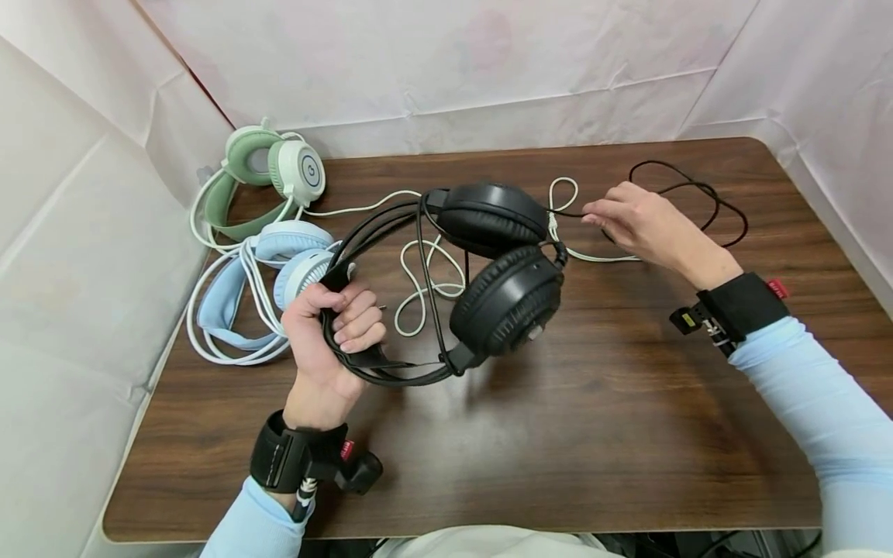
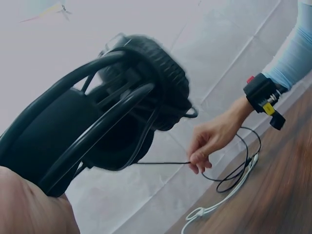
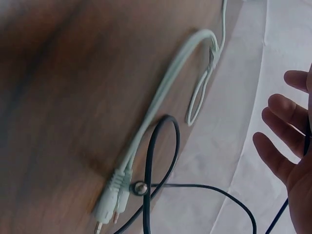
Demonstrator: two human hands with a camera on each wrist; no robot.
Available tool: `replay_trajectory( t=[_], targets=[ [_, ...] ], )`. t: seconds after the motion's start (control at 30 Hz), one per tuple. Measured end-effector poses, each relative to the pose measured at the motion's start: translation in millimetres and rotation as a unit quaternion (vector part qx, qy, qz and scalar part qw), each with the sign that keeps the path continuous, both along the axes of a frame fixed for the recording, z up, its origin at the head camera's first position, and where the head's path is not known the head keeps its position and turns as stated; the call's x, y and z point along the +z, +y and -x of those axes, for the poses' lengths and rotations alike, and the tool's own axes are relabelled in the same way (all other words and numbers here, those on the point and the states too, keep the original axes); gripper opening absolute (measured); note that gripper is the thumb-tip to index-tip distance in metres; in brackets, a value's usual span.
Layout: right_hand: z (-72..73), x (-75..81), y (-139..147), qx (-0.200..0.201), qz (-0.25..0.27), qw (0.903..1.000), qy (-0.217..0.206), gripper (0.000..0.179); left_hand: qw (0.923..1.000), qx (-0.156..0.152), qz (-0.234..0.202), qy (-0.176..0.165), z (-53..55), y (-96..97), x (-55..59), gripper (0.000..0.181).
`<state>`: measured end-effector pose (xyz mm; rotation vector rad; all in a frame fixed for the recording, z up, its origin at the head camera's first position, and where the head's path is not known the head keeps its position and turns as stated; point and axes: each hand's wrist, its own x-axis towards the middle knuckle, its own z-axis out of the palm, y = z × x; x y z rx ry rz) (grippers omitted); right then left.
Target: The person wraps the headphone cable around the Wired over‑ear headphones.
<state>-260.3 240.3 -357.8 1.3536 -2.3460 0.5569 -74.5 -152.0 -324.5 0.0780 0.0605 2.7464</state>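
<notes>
My left hand (image 1: 328, 349) grips the black over-ear headphones (image 1: 509, 302) by the headband, fingers curled round it. The headphones are held above the table with the two ear cups pointing right, side by side. Off to the right, my right hand (image 1: 652, 229) pinches the thin black headphone cable (image 2: 163, 163) between thumb and fingers. That cable runs taut from the ear cups to the fingertips, then falls in loose loops on the table behind the hand. In the right wrist view, part of the palm and several fingers (image 3: 280, 117) show at the edge.
Light green headphones (image 1: 300, 170) stand at the back left, with light blue headphones (image 1: 303, 271) and their white cables in front. A pale cable (image 1: 425, 291) lies looped mid-table; pale plugs (image 3: 109, 204) lie near the black cable. White sheeting (image 1: 488, 70) stands behind the wooden table (image 1: 593, 434).
</notes>
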Motion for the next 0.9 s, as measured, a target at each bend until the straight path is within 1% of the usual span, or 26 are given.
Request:
replay_trajectory(
  t=[0.07, 0.17, 0.3, 0.4, 0.53, 0.6, 0.73, 0.9],
  targets=[
    [-6.4, -1.9, -3, 0.007, -0.013, 0.9999, -0.001, 0.022, 0.9997, 0.010, -0.010, -0.022, 0.2, -0.7, -0.5, 0.016],
    [-16.2, -3.4, -10, 0.021, -0.028, 0.9994, 0.004, 0.021, 0.9986, 0.024, -0.024, -0.040, 0.6, -1.7, -1.2, 0.015],
    [-27.6, -2.5, -20, 0.046, -0.037, 0.9980, 0.022, 0.017, 0.9972, 0.041, -0.033, -0.053, 0.8, -3.6, -2.7, 0.016],
    [-34.9, -1.0, -27, 0.062, -0.041, 0.9965, 0.039, 0.013, 0.9960, 0.046, -0.046, -0.061, 0.7, -5.2, -3.4, 0.018],
    [-43.5, 0.4, -37, 0.074, -0.046, 0.9946, 0.057, 0.016, 0.9947, 0.048, -0.062, -0.067, 1.0, -7.0, -3.4, 0.019],
    [-48.0, 0.9, -43, 0.082, -0.050, 0.9934, 0.063, 0.015, 0.9942, 0.051, -0.065, -0.069, 1.2, -7.6, -3.3, 0.019],
    [-58.5, 2.3, -56, 0.104, -0.046, 0.9907, 0.075, 0.015, 0.9933, 0.069, -0.056, -0.074, 1.1, -8.4, -3.2, 0.021],
    [-74.3, 5.8, -75, 0.139, -0.026, 0.9857, 0.091, 0.015, 0.9906, 0.091, -0.049, -0.090, 0.7, -9.8, -2.9, 0.021]
  ],
)
